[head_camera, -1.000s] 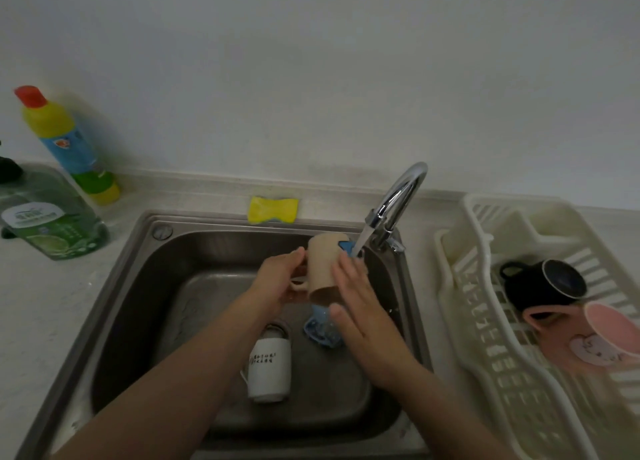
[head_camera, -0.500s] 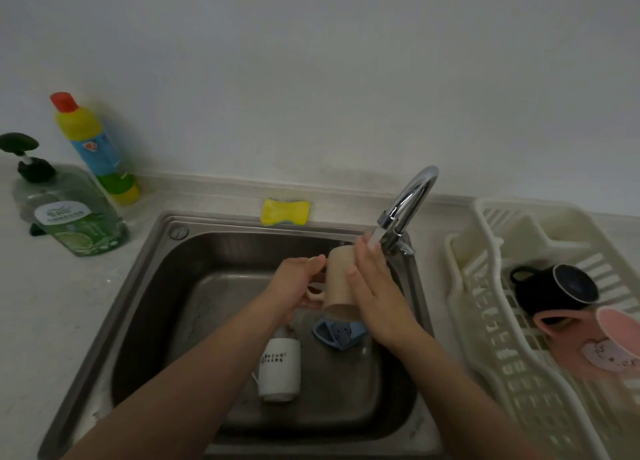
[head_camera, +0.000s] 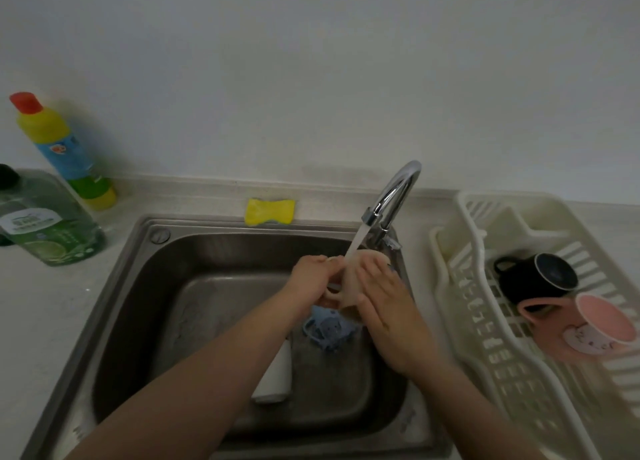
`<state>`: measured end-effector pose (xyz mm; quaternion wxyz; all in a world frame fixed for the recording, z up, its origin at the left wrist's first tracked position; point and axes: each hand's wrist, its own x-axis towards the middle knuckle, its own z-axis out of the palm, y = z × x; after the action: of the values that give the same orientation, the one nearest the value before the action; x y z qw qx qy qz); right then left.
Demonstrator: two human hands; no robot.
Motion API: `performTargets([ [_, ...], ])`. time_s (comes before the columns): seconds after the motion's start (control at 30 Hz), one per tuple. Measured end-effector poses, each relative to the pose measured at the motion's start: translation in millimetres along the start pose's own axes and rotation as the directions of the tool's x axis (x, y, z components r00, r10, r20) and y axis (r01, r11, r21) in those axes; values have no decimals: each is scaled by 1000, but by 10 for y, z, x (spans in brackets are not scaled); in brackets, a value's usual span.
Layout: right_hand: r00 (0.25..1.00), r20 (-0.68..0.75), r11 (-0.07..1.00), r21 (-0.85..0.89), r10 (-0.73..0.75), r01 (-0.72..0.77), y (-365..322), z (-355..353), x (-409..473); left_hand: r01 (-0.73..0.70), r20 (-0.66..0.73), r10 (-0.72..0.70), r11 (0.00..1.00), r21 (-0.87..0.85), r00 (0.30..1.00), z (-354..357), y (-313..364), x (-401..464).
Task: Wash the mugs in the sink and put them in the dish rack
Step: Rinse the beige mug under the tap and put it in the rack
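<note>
A: Near end first?
B: White mug [head_camera: 275, 378] lies on its side on the sink [head_camera: 138, 286] floor, long axis running near to far, mostly under the left forearm. Any print on it is hidden. Just beyond it, a blue mug [head_camera: 327, 329], also down on the basin floor, with a small cartoon figure on the side.

A: Hands?
B: Beige mug [head_camera: 349, 283] is held above the basin under the running faucet [head_camera: 391, 199]. Left hand [head_camera: 311, 283] grips it on the handle side, fingers curled. Right hand [head_camera: 388, 307] is laid against the body, fingers fairly straight. Roughly upright, handle pointing left. Can't tell where the mouth faces.

A: Rack?
B: Dish rack [head_camera: 464, 286] on the right: pink mug [head_camera: 581, 328] and black mug [head_camera: 536, 277] on their sides, mouths facing right. Pink one carries a cartoon print.

A: Labels further back?
B: Yellow sponge [head_camera: 270, 211] behind the sink. Green soap bottle [head_camera: 48, 227] and yellow bottle [head_camera: 62, 147] at far left; label text is too blurred to read.
</note>
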<state>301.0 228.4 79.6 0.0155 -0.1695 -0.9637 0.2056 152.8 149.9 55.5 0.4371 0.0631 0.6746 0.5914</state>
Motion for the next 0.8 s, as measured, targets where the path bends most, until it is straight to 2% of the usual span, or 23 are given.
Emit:
performTargets([
  [0.07,999,-25,999,-17,37,-38,17,-65,147,24,-28,-25,999,-43,999,-54,4,-2],
  [0.17,984,-9,982,-56,-180,179,-229,48,-2,22,-49,-25,998,-60,998,-226,4,25],
  [0.23,977,53,978,-22,-208,209,-241,90,-23,8,-56,-12,998,-67,998,-328,-13,12],
  [0.37,999,-22,981,189,-38,41,-166,56,337,3,-128,-17,994,-108,992,-499,-41,-17],
  [0.47,991,43,970,214,-125,113,-395,228,87,0,-127,-24,983,-184,992,-684,-75,-30],
  [0.53,991,41,954,276,-131,115,-461,239,29,7,-88,-26,976,-219,996,-734,-115,-74],
  [0.57,997,34,934,351,-75,58,-467,203,114,16,-69,-31,977,-215,997,-727,-137,-92],
  [0.63,992,70,829,545,103,-124,-471,77,316,25,-56,-38,978,-207,998,-685,-166,-115],
  [0.67,989,77,791,594,127,-148,-478,62,326,26,-56,-39,977,-211,998,-673,-172,-115],
  [0.8,996,87,874,485,-8,-35,-506,190,-46,26,-55,-39,975,-221,998,-686,-187,-86],
])
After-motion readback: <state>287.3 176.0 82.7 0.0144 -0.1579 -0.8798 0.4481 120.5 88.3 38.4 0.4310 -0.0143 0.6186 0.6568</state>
